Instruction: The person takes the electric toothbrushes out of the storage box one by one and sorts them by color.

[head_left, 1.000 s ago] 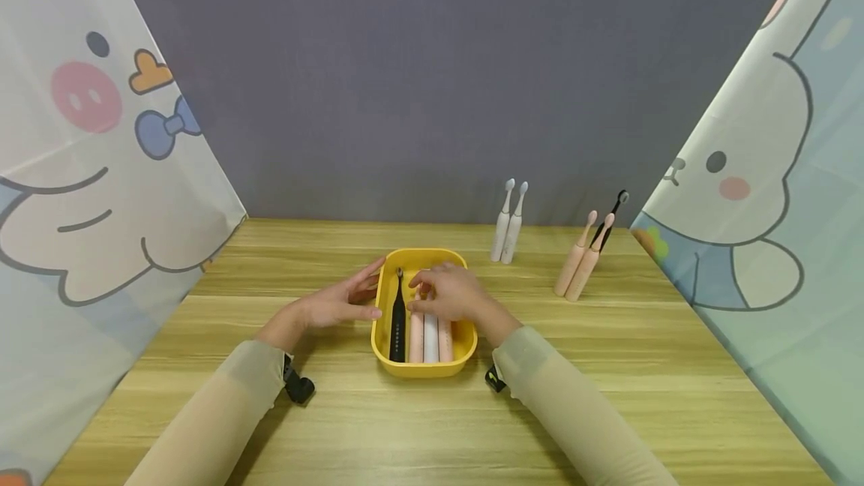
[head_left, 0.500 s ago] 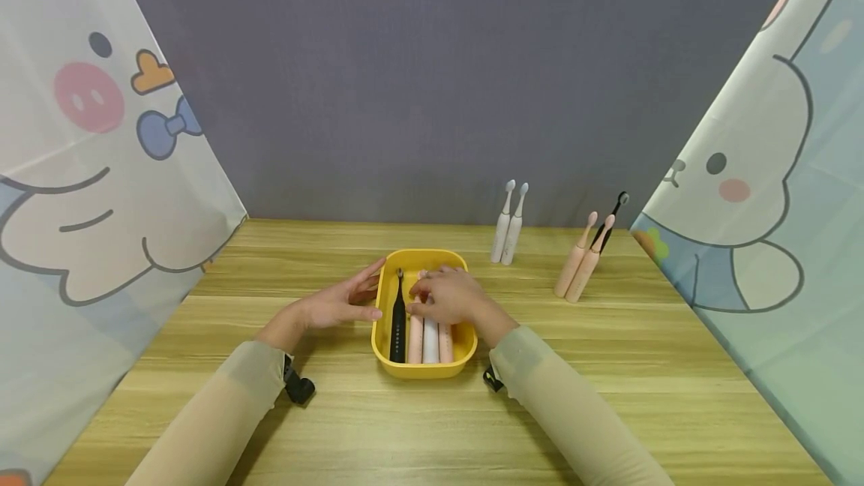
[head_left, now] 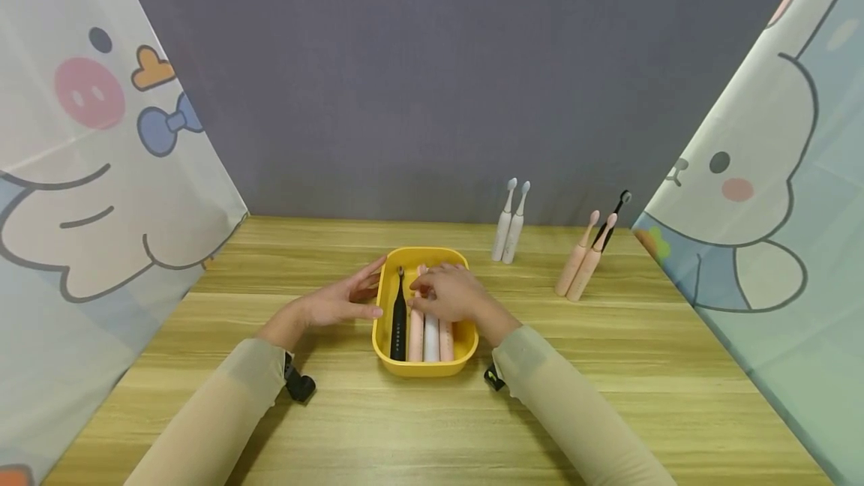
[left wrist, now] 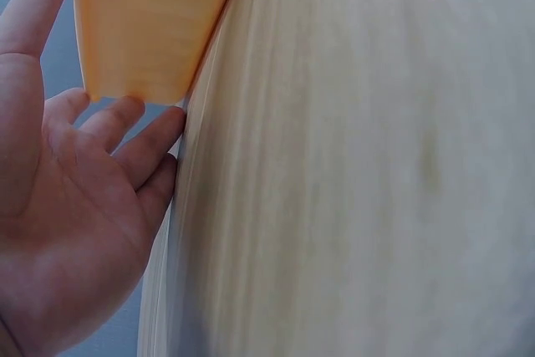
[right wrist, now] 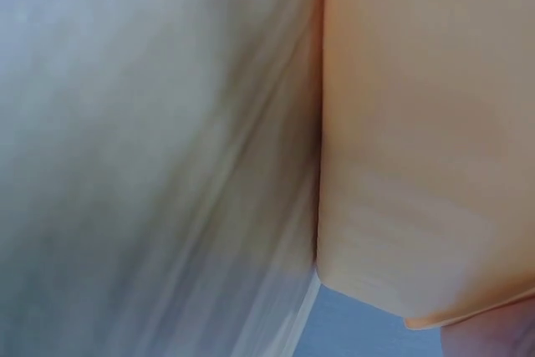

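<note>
The left hand (head_left: 337, 304) lies open, fingers straight and loosely spread, its fingertips against the left outer wall of the yellow tray (head_left: 382, 306); the left wrist view shows the same open palm (left wrist: 67, 232) beside the tray's wall (left wrist: 146, 22). The right hand (head_left: 451, 294) reaches into the tray from the right with fingers curled down over the upper ends of the pale toothbrushes; whether it pinches one or only touches them cannot be told. The right wrist view shows only the tray's outer wall (right wrist: 418, 123) and the tabletop, blurred.

The tray sits at the middle of the wooden table (head_left: 607, 366). In it, side by side and lengthwise, lie a black electric toothbrush (head_left: 399, 325), a pink one (head_left: 415, 336), a white one (head_left: 431, 337) and another pink one (head_left: 446, 340).

Against half a second ago, both hands and the tray lie almost unchanged; the right fingers sit much as before.

Farther back, right of the tray, stand two white toothbrushes (head_left: 509, 223), and well right of those two pink ones (head_left: 582, 261) with a black one (head_left: 610, 220) behind.
</note>
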The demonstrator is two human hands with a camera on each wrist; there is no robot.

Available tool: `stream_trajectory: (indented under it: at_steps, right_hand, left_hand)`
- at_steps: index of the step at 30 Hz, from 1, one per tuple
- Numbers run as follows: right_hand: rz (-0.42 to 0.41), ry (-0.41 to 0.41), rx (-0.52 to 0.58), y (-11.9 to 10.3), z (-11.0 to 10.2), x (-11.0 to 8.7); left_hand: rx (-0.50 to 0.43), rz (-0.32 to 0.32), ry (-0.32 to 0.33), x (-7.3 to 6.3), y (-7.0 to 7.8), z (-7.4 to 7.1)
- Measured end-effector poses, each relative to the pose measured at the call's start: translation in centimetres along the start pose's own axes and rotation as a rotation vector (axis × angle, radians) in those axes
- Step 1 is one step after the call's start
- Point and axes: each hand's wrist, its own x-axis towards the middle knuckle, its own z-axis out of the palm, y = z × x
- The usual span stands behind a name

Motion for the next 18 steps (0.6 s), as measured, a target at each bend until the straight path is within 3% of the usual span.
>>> stream_trajectory:
  at_steps: [18]
  right_hand:
    - [-0.022, 0.105, 0.133, -0.35, -0.18, -0.38]
  left_hand:
    - [0.0, -0.003, -0.007, 0.14, -0.18, -0.1]
